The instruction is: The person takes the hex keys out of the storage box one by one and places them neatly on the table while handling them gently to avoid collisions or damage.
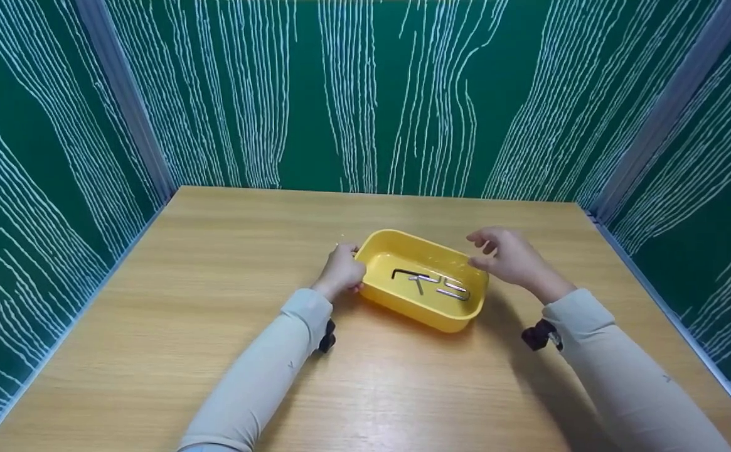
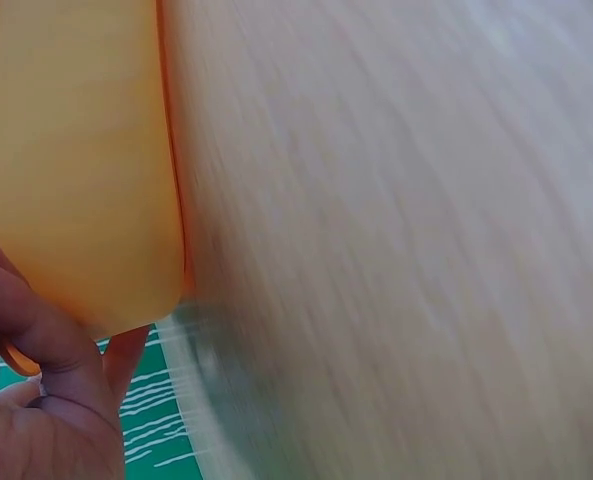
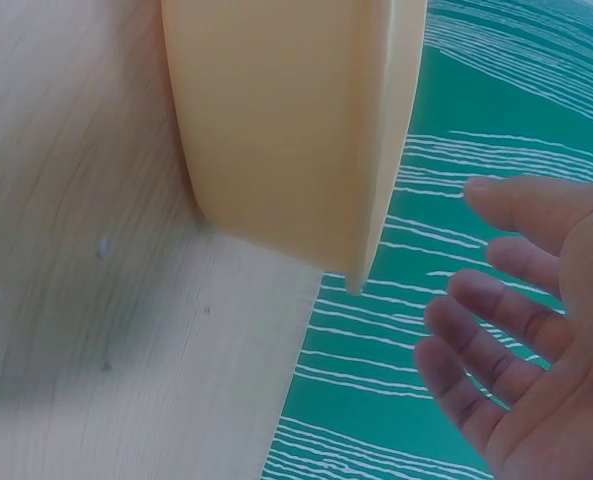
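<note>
Honestly, the tabletop (image 1: pixel 246 251) is looking pretty smooth, so I'm betting a one-sided shove would be sending stuff skidding. The yellow bin (image 1: pixel 412 311) is sitting a bit right of the middle, slanting so its right end is coming nearer. I'm not seeing for sure whether its whole base is resting flat. The left hand (image 1: pixel 341 270) is pinching the bin's left end, and that's the only grip going on. The right hand (image 1: pixel 509 254) is hovering just beside the far right corner, fingers spread and loosely bent, holding nothing; the right wrist view is showing a gap to the rim. So if the left hand is lifting alone, I'm guessing the right end would be sagging and the bin twisting in that pinch. As for the small stuff, the silvery hex keys (image 1: pixel 453 294) and one black hex key (image 1: pixel 406 272) are lying loose inside. Any tilt would probably be sliding them all into one end, and steep tipping could be spilling them.
</note>
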The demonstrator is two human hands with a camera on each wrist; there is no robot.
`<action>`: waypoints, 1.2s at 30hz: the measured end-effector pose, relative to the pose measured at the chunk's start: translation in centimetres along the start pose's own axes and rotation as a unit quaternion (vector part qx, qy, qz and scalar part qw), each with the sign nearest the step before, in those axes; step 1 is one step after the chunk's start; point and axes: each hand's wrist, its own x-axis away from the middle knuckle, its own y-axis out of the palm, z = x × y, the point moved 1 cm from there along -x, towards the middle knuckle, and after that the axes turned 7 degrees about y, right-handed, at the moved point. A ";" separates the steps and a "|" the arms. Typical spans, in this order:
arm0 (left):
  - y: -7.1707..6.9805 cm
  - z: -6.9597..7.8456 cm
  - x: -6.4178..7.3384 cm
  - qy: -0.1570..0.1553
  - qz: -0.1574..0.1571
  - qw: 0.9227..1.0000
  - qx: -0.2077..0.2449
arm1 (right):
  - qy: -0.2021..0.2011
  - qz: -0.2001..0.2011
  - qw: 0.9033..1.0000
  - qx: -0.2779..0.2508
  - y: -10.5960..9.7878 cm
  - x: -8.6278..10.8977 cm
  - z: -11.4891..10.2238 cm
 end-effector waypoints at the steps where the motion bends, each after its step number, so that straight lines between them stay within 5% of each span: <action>1: 0.0 0.0 0.0 0.001 0.000 1.000 -0.001 | -0.005 0.001 1.000 0.002 0.1 0.0 -0.1; 18: 0.0 0.0 -0.3 -0.020 -0.004 1.000 -0.003 | -0.022 -0.010 1.000 0.010 0.6 -0.7 -1.7; 36: 0.1 0.0 -0.1 0.004 0.004 1.000 -0.004 | -0.060 -0.023 0.998 0.025 1.6 -1.5 -3.7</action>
